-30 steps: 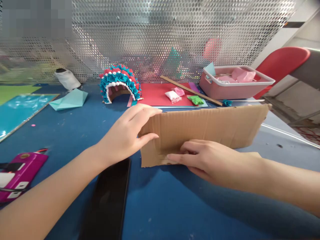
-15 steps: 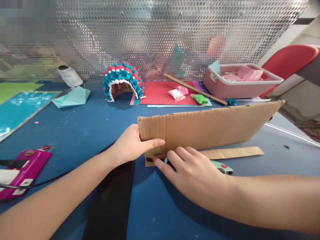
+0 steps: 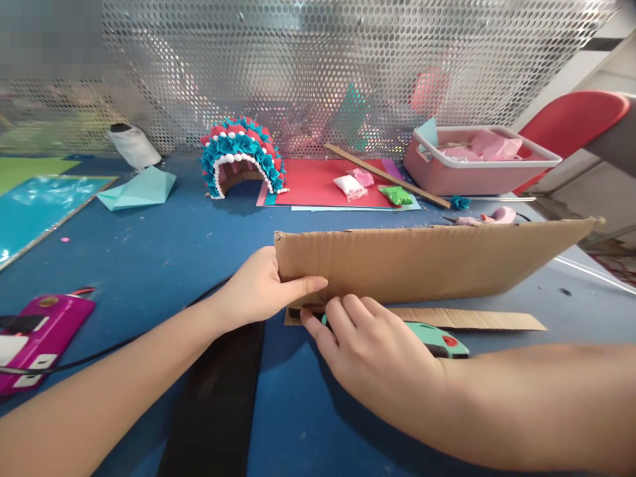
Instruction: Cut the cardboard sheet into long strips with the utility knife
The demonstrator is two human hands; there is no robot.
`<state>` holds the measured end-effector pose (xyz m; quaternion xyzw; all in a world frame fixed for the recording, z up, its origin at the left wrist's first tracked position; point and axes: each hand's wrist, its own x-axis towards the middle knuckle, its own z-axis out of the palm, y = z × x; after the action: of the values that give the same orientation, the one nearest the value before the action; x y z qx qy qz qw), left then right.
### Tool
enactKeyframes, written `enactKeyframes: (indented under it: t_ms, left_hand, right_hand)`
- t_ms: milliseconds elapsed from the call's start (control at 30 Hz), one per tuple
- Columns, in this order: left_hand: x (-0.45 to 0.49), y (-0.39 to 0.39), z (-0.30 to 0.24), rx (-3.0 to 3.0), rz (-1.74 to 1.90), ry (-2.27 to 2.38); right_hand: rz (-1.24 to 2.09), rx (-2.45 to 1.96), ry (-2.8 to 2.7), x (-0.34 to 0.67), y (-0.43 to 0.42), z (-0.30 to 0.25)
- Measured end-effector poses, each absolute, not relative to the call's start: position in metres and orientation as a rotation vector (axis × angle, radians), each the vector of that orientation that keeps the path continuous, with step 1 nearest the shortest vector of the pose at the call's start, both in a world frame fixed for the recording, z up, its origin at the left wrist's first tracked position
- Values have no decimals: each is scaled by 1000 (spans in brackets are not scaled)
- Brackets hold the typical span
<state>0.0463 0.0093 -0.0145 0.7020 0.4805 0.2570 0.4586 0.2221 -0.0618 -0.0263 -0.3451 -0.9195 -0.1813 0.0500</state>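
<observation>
My left hand pinches the left end of a long brown cardboard sheet and holds it tilted up off the blue table. Under the sheet lies a narrow cardboard strip. A teal tool with a red button rests on that strip. My right hand lies over the tool's front half, fingers curled down around it at the strip's left end. The tool's middle is hidden by the hand.
A black flat slab lies under my left forearm, a magenta device at far left. Behind stand a teal-and-red paper headdress, a red sheet, a wooden ruler, a pink basket and perforated metal screen.
The cardboard sheet has been raised at its near edge, uncovering the strip and the teal tool. My right hand slid off the sheet down onto the tool.
</observation>
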Motion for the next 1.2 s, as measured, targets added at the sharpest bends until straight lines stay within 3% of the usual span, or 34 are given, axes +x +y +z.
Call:
enactKeyframes:
  t_ms: [867, 1200]
  left_hand:
    - [46, 11, -17, 1778, 656, 1092]
    - [40, 15, -13, 1565, 773, 1059]
  right_hand:
    - [-584, -1098, -2795, 265, -65, -17]
    - [-263, -1018, -2815, 345, -61, -32]
